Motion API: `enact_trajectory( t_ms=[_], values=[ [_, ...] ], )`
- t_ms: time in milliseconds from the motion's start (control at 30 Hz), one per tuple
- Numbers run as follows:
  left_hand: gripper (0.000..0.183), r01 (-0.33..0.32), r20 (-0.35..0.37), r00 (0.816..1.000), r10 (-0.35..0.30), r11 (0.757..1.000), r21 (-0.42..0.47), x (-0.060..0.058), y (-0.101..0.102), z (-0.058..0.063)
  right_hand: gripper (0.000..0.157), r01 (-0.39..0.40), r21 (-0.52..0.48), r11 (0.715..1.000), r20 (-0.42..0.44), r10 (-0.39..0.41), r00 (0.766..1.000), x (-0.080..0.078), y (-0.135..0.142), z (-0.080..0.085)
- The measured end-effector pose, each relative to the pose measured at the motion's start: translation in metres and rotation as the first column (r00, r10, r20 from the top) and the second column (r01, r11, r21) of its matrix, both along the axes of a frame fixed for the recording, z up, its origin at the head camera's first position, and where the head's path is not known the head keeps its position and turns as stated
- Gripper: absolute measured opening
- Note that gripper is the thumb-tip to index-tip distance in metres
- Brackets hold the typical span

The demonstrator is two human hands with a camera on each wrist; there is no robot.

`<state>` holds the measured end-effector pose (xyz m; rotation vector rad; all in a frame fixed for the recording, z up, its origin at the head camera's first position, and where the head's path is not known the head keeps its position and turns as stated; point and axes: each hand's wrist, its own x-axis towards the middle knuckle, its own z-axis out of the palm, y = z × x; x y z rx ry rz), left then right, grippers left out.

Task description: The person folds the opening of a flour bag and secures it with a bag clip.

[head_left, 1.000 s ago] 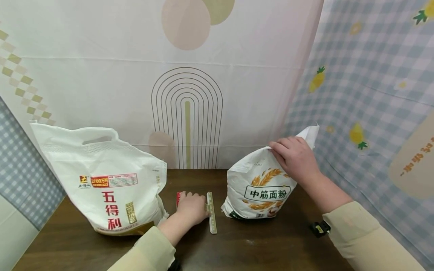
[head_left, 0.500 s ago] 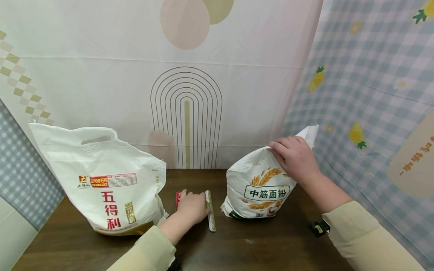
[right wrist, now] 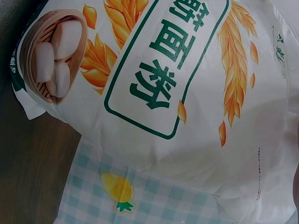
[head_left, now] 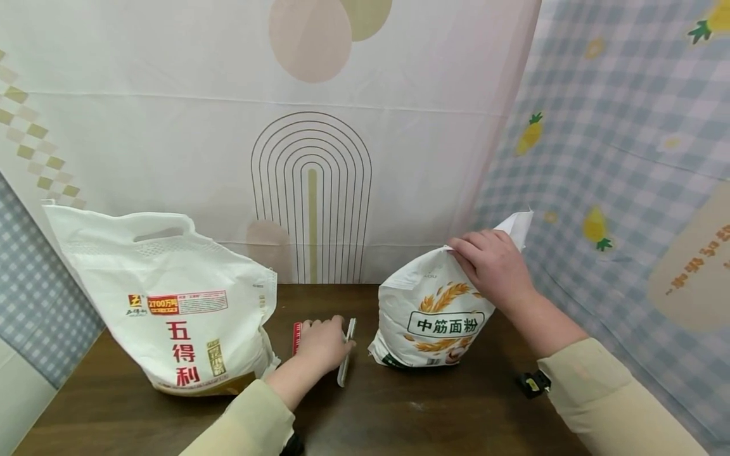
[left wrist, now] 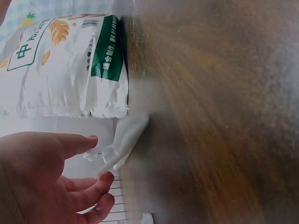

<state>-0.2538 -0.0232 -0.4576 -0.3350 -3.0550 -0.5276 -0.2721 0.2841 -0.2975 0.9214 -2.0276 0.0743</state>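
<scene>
In the head view my left hand [head_left: 324,345] is at mid-table, its thumb and fingers pinching a long white bag clip [head_left: 343,372]. The left wrist view shows this clip [left wrist: 128,137] tilted, its far end close to the table top. Just left of the hand, a red strip [head_left: 296,335] with white marks lies partly hidden. My right hand [head_left: 495,265] grips the gathered top of a white flour bag [head_left: 430,301], which stands on the table. Printed wheat ears and a steamer of buns fill the flour bag's front [right wrist: 196,116] in the right wrist view.
A larger white flour bag [head_left: 165,285] with a cut-out handle stands at the left. Both bags are on the dark wooden table [head_left: 399,421]. Patterned cloth [head_left: 433,126] hangs behind, and blue checked cloth [head_left: 616,190] at the right.
The white bag clip, earlier flat with its marked face up, has turned onto its edge in my left hand. The right hand keeps its grip on the flour bag.
</scene>
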Motion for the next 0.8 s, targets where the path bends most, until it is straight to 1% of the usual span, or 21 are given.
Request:
enact_trajectory(
  t_ms=[67,167,233,500,733,800],
  values=[
    [0.048,-0.009,-0.011,1.000,0.009,1.000,0.005,-0.0003,-0.0002,0.0011,0.039,0.002,-0.001,1.000,0.004,-0.002,1.000,-0.0002,-0.0007,-0.0002],
    [0.037,-0.011,-0.032,0.999,0.010,1.000,-0.005,-0.0004,-0.0001,0.0025,0.038,-0.001,-0.005,1.000,0.001,0.001,1.000,-0.0002,-0.0011,-0.0003],
    [0.034,-0.015,-0.040,0.999,0.014,1.000,-0.010,-0.0007,-0.0001,0.0027,0.038,-0.001,-0.006,1.000,0.000,0.001,1.000,-0.0003,-0.0012,-0.0002],
    [0.041,-0.023,-0.028,0.999,0.024,1.000,0.004,-0.0028,0.0012,0.0030,0.041,0.028,0.011,1.000,0.019,-0.028,0.999,0.0015,0.0007,0.0012],
    [0.041,-0.042,-0.020,0.999,0.042,0.999,0.007,-0.0031,0.0010,0.0045,0.026,0.000,0.002,1.000,0.004,0.000,1.000,0.0018,0.0000,0.0002],
    [0.039,-0.050,-0.028,0.998,0.051,0.999,0.013,-0.0030,0.0005,0.0063,0.026,0.003,0.008,1.000,0.006,-0.003,1.000,0.0023,-0.0001,0.0004]
  ],
)
